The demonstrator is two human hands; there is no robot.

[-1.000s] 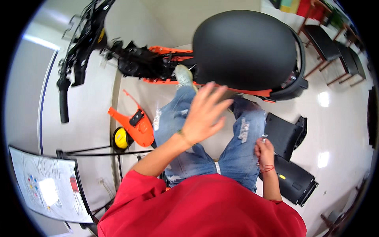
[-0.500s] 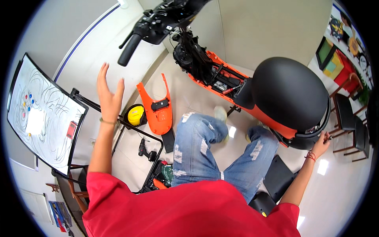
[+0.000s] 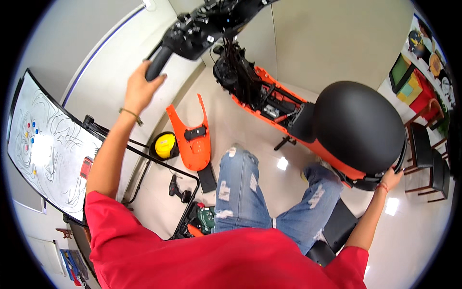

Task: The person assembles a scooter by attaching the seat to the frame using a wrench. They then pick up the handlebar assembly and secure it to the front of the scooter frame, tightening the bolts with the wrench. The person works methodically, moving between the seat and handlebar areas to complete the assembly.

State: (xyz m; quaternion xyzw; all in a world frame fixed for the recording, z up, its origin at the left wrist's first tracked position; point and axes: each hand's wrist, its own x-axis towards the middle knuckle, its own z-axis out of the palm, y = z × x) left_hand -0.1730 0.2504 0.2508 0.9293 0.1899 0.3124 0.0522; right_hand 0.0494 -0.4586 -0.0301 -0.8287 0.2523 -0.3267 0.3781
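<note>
An orange scooter with stripped body panels stands in front of me, its black seat raised. My left hand is closed around the black handlebar grip at the upper left. My right hand grips the black rear rail under the back of the seat. My legs in torn blue jeans stand beside the scooter.
A detached orange panel lies on the floor next to a yellow helmet. A black cordless drill and tools lie by a black metal frame. A whiteboard stands at left; black chairs at right.
My left hand rose from open in the air and closed on the handlebar grip. My right hand reached the rear rail of the seat. The view swung left.
</note>
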